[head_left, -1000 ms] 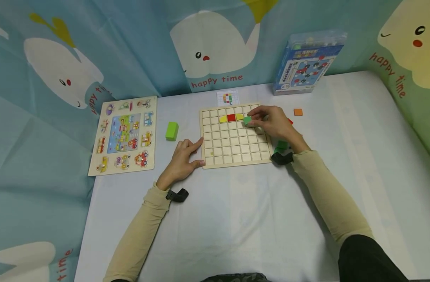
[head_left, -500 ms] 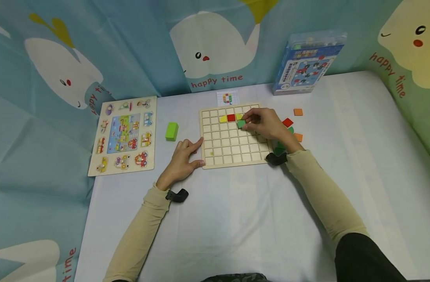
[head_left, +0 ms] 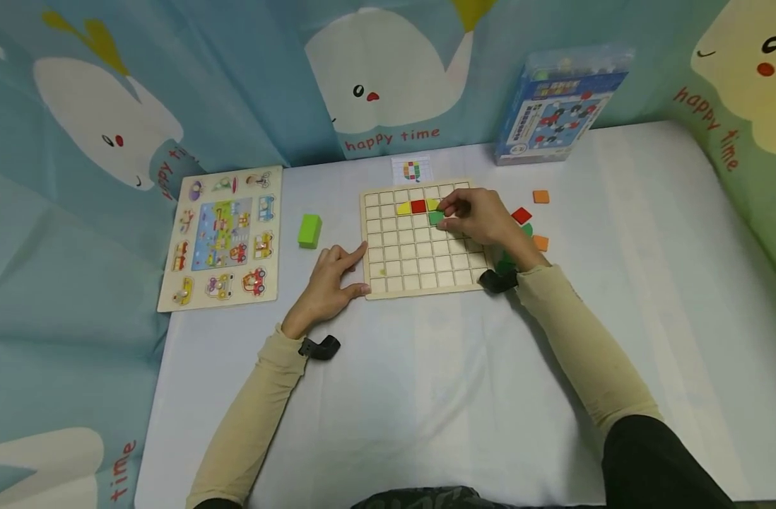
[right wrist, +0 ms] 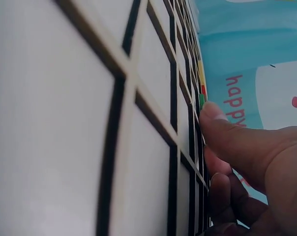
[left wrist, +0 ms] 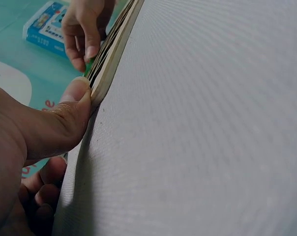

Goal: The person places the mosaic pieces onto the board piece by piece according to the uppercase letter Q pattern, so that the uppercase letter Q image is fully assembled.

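Observation:
A wooden grid board [head_left: 426, 283] lies on the white table. My left hand [head_left: 324, 286] touches its left edge, with thumb and index finger spread along the rim; in the left wrist view the thumb [left wrist: 72, 105] presses the board's edge. Over the board's upper right part, my right hand [head_left: 480, 215] pinches a green square tile [head_left: 435, 218] between thumb and fingertips. The tile sits at a cell just below a yellow tile [head_left: 432, 204]. Left of that yellow tile are a red tile [head_left: 418, 206] and another yellow tile [head_left: 403, 208] in the same row.
Loose tiles lie right of the board, including red [head_left: 521, 215] and orange [head_left: 541, 196] ones; my right forearm partly hides some green ones. A pattern card [head_left: 411, 170], boxed set [head_left: 543, 116], green block [head_left: 309, 231] and picture puzzle [head_left: 270, 272] stand around.
My right hand has moved slightly left with the green tile, down to the cell below the yellow tile. Since half a second ago it has barely moved. The left hand stays put.

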Motion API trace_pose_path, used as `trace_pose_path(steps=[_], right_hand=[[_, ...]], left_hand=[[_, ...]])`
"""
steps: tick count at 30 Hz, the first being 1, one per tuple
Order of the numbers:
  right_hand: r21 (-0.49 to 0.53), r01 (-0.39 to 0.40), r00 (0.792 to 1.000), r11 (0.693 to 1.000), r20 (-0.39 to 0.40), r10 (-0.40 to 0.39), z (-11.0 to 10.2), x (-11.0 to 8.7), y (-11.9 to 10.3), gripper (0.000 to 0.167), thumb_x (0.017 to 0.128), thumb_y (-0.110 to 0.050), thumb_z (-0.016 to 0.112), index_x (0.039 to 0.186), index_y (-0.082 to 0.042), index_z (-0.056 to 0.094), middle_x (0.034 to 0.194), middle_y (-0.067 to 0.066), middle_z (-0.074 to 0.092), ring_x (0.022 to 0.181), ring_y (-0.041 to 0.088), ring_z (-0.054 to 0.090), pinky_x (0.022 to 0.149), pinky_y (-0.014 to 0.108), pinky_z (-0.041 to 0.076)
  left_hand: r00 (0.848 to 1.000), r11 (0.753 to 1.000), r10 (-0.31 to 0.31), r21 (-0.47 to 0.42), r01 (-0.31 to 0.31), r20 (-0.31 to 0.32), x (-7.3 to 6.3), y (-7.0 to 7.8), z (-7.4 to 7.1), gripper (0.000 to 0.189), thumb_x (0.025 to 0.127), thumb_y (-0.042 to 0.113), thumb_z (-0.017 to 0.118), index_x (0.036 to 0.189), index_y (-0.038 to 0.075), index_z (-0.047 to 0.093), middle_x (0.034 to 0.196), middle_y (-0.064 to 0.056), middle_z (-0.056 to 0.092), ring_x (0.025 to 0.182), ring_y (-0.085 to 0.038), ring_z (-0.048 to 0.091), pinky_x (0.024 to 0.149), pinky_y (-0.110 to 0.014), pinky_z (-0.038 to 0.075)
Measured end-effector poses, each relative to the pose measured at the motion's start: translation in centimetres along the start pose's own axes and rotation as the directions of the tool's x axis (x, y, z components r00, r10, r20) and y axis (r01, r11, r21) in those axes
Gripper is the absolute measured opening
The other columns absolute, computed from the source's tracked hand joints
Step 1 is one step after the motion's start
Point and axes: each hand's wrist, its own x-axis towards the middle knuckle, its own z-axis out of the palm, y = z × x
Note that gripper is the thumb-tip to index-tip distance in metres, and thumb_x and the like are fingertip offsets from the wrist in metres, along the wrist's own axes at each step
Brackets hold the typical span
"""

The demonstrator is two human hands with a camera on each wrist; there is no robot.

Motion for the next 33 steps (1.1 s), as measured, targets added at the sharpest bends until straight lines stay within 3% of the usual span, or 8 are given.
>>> trace_pose_path(steps=[17, 27, 33], right_hand=[[-0.057, 0.016, 1.0, 0.998, -0.011, -0.016, -2.1, 1.5, -0.9, 0.022, 0.094, -0.015, 0.082, 0.112, -0.003, 0.076, 0.102, 0.017, 0.073, 0.092, 0.027, 0.064, 0.083, 0.028, 0.046], [-0.026, -0.01, 1.0, 1.0, -0.003, 0.009, -1.0, 1.2, -0.9, 0.023, 0.095, -0.015, 0.082, 0.113, -0.003, 0.076, 0.103, 0.016, 0.071, 0.09, 0.027, 0.06, 0.082, 0.033, 0.046], [-0.011, -0.008, 1.0, 1.0, -0.004, 0.008, 0.1, 0.2, -0.4, 0.024, 0.095, -0.016, 0.081, 0.114, -0.003, 0.076, 0.103, 0.016, 0.073, 0.091, 0.027, 0.064, 0.081, 0.028, 0.048]], left_hand=[[0.998, 0.999, 0.034, -0.012, -0.034, -0.053, 1.3, 0.5, 0.1, 0.085, 0.089, 0.015, 0.085, 0.161, 0.007, 0.042, 0.1, -0.009, 0.045, 0.097, -0.025, 0.034, 0.089, -0.035, 0.028], [0.999, 1.0, 0.028, 0.013, -0.028, -0.022, 0.7, 0.1, -0.5, 0.084, 0.089, 0.017, 0.085, 0.161, 0.006, 0.043, 0.103, -0.01, 0.049, 0.096, -0.025, 0.035, 0.088, -0.035, 0.028], [1.0, 1.0, 0.023, 0.007, -0.023, 0.0, 0.1, -0.4, -0.4, 0.083, 0.089, 0.016, 0.085, 0.161, 0.007, 0.044, 0.101, -0.008, 0.047, 0.093, -0.024, 0.032, 0.086, -0.035, 0.026]])
